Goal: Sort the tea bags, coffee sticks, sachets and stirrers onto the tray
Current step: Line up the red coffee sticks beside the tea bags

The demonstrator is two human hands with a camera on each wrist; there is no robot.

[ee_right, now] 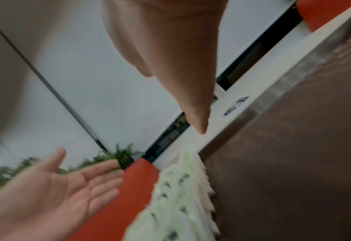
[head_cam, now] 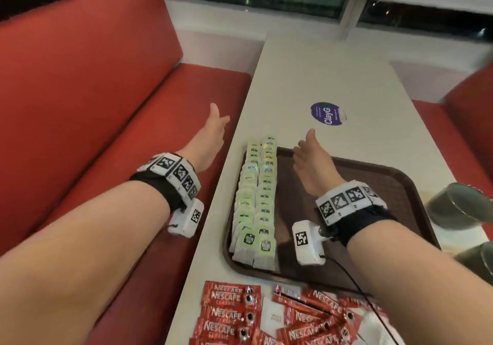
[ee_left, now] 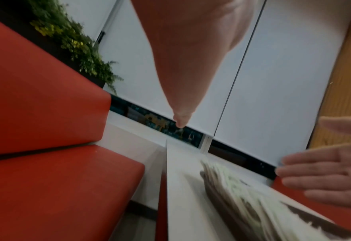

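Two rows of tea bags along the tray edge.

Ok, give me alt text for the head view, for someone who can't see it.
Two rows of pale green tea bags fill the left side of a dark brown plastic tray on a white table. The open right hand hovers over the tray, the open left hand over a red bench; red Nescafe coffee sticks lie nearest.

- We see even, soft indoor light in the head view; the window is dark.
- Straight lines bow at the head view's edges.
- Both wrist views are dimmer and motion-smeared; the tea bags blur to pale streaks.
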